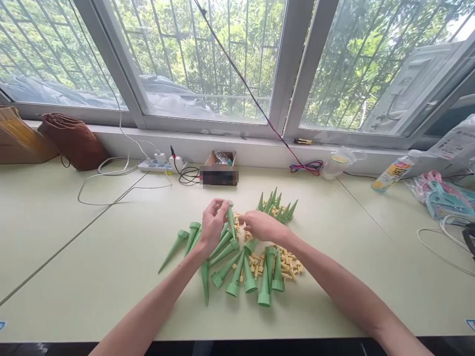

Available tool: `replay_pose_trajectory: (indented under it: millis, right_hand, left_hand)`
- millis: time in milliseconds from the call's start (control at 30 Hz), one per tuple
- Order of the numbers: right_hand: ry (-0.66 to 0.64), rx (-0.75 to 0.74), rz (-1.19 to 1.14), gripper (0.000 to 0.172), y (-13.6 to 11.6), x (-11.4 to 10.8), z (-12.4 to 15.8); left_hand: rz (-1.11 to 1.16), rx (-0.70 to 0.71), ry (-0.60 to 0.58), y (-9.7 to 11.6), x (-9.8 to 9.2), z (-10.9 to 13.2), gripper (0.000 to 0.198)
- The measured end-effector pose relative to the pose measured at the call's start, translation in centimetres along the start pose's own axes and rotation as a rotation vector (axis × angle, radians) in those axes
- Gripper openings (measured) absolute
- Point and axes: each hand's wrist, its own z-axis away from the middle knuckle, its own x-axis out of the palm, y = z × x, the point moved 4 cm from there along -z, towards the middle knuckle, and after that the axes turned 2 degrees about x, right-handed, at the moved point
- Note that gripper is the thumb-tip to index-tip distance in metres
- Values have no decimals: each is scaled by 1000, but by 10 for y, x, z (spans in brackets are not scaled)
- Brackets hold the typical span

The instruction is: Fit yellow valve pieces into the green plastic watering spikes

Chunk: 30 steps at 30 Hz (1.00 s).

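Several green plastic cone spikes [237,269] lie in a loose pile on the pale green table [92,257], mixed with many small yellow plugs [287,262]. A few green cones [276,205] stand upright behind the pile. My left hand [212,227] is closed round one green cone [230,221], holding it tip up above the pile. My right hand [261,225] is beside it, fingers pinched together near the cone's lower end; what they hold is too small to make out.
Behind the pile sit a small cardboard box [218,169], a power strip [158,165] with white cables, and a red-blue wire bundle [307,167]. A brown pouch [72,141] is at far left. A spray bottle [391,175] and coloured clips [443,195] lie at right, under the window.
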Motion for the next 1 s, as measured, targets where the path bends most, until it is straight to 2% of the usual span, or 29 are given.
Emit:
replay_pose_trajectory:
  millis: [167,333,1000]
  right_hand:
    - [-1,-19,-54,16,0,-6,1]
    - [-49,-80,-52,18,-5,-3,3]
    - [-35,-63,60,7,-1,11,-2]
  left_hand:
    - [40,-7,-59,0,3,0,27]
    - [48,-44,-64,-2,3,-1,28]
    - [111,-104,-140,-4,4,-2,27]
